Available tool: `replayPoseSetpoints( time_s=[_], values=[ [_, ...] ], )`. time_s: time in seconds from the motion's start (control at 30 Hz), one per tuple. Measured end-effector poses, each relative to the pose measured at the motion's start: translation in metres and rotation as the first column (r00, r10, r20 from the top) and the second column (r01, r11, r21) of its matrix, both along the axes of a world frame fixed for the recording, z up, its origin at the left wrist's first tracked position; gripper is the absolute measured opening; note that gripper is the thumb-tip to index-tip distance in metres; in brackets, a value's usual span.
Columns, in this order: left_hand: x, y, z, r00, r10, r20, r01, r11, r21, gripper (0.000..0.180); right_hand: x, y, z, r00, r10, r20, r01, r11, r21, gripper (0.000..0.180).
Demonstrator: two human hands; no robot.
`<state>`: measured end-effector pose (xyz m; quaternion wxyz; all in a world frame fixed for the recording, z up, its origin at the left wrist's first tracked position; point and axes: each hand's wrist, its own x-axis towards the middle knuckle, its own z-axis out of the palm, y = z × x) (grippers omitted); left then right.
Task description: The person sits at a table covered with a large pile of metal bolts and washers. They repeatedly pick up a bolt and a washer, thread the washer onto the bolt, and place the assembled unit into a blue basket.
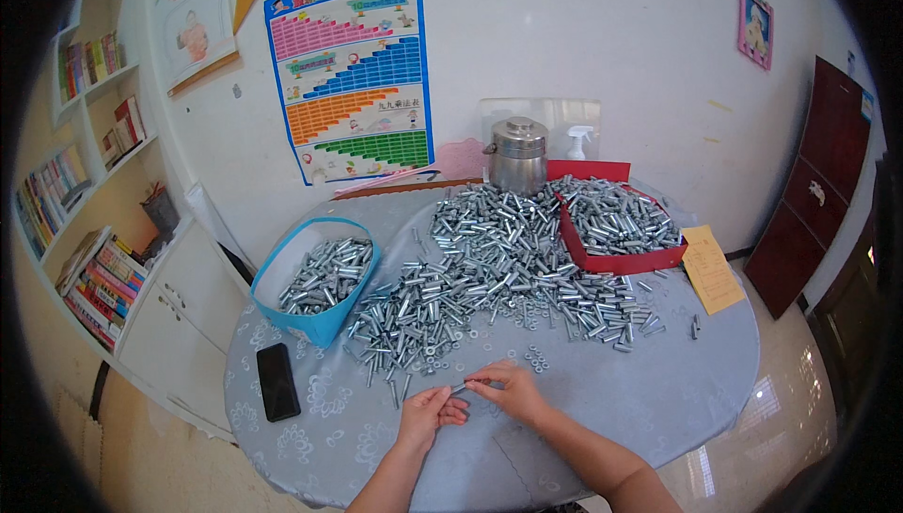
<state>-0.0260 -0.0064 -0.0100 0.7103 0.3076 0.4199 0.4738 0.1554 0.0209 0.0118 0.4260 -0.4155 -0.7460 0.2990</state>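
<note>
Near the front of the table, my left hand (430, 415) pinches one end of a silvery metal bolt (458, 389). The fingers of my right hand (509, 391) close on its other end, so the bolt spans both hands. A large heap of similar bolts (489, 254) spreads just beyond them. Beside my right hand lies a small cluster of nuts or washers (536, 360), too small to tell which. To the left, a light blue box (329, 325) holds more bolts. A red box (630, 261) at the back right is piled full of them.
A black phone (277, 381) lies at the table's left. A yellow paper (712, 268) rests by the right edge. At the back stand a steel pot (518, 157) and a white spray bottle (578, 142), against the wall. A bookshelf (132, 160) is at the left.
</note>
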Motion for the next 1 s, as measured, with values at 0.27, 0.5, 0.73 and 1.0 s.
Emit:
replayPoseSetpoints(
  time_s=[0.27, 0.5, 0.73, 1.0],
  values=[
    [-0.004, -0.001, 0.003, 0.998, 0.043, 0.054, -0.043, 0.999, 0.000, 0.023, 0.022, 0.014, 0.006, 0.935, -0.348, 0.064, 0.333, 0.927, 0.174, 0.011],
    [-0.001, -0.001, 0.004, 0.997, 0.074, 0.019, -0.074, 0.997, -0.004, 0.024, 0.044, 0.022, -0.009, 0.826, -0.442, 0.350, 0.356, 0.890, 0.286, 0.011],
    [-0.001, -0.002, 0.004, 0.997, 0.069, 0.015, -0.069, 0.998, 0.000, 0.024, 0.040, 0.021, -0.008, 0.854, -0.395, 0.339, 0.327, 0.914, 0.241, 0.011],
    [0.001, -0.002, 0.008, 0.999, 0.047, 0.024, -0.047, 0.999, -0.011, 0.024, 0.012, 0.009, -0.010, 0.922, -0.035, -0.386, -0.194, 0.820, -0.538, 0.015]
  ],
)
